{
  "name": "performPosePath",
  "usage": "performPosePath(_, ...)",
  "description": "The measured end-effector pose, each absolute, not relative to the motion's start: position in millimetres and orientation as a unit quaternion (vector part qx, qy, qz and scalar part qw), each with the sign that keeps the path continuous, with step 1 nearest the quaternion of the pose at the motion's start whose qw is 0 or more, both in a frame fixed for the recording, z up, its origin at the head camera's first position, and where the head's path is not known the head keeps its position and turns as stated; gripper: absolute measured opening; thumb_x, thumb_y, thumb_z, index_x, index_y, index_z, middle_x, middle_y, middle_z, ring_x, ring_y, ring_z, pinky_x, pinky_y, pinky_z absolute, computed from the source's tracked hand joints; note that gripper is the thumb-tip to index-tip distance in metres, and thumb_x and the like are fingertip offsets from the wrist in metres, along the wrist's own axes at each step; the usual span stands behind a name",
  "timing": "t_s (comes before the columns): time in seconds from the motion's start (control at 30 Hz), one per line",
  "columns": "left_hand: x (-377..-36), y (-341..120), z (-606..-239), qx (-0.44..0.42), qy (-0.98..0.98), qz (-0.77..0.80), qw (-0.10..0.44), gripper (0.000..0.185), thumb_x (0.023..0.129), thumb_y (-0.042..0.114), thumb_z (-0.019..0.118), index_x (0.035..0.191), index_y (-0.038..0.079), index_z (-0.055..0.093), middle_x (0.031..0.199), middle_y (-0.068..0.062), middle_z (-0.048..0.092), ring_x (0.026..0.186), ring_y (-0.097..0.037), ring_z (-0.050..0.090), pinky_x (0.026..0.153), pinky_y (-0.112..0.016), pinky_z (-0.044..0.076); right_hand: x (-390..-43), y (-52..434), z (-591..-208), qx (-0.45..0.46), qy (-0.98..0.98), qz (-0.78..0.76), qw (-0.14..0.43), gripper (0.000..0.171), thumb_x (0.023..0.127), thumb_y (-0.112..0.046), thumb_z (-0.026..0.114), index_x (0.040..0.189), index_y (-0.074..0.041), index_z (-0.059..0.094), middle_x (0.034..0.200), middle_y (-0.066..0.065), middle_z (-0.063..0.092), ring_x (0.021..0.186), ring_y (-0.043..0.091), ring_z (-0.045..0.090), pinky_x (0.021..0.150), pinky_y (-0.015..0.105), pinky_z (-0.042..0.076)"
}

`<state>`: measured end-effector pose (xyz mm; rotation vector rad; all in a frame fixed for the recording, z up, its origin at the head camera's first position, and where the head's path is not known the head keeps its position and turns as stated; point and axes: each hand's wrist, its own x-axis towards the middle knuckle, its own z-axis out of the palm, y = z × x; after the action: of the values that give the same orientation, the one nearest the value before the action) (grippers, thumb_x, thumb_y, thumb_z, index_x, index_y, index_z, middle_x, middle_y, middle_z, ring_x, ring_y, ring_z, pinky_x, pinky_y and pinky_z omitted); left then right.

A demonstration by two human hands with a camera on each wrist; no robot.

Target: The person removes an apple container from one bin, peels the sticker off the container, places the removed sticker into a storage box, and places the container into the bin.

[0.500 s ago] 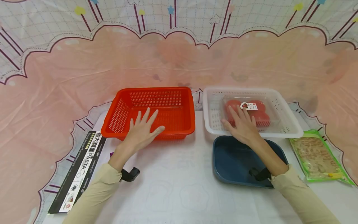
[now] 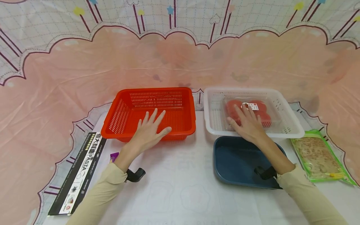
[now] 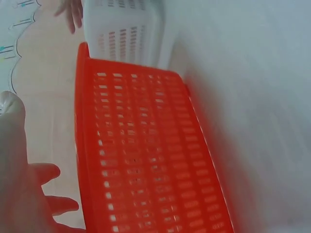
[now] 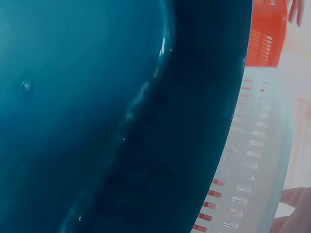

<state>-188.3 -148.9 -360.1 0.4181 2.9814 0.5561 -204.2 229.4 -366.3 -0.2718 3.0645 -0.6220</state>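
With fingers spread, my left hand [image 2: 149, 132] is over the front rim of the red plastic basket [image 2: 180, 118]. It holds nothing. In the left wrist view, the basket's slotted side [image 3: 146, 145] stands beside the fingers. My right hand [image 2: 248, 126] is over the front of the white basket [image 2: 289, 122], fingers extended and grasping nothing. Beneath its fingers, inside that basket, lies a clear plastic pack of round red fruit [image 2: 261, 114] with a white label. Whether the fingertips touch the pack, I cannot tell. The dark blue basin [image 2: 233, 165] is under the right wrist.
A black and white pasta box [image 2: 81, 175] lies at the left of the white table [image 2: 180, 200]. Behind the left wrist, a small purple wrapper [image 2: 113, 157] shows partly. To the right lies a green-edged food bag [image 2: 320, 156]. A patterned cloth [image 2: 168, 68] hangs behind.
Both hands have shifted slightly to the right, fingers still spread. More of the purple wrapper shows beside the left wrist. The baskets, pack and basin stay where they were.
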Motion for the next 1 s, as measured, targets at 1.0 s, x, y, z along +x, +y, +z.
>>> performPosePath(1.0,-186,-95,-355,0.174,0.955,0.233,0.048,0.085,0.088,0.069,0.047,0.156,0.032,0.012,0.165,-0.006,0.008,0.151,-0.039,0.002,0.119,-0.063,0.014,-215,255,-358,-0.087,0.976,-0.195,-0.044,0.075,0.095,-0.058,0.040,0.152,-0.011,0.027,0.153,0.025,0.028,0.141,0.048,0.020,0.107,0.077,0.015)
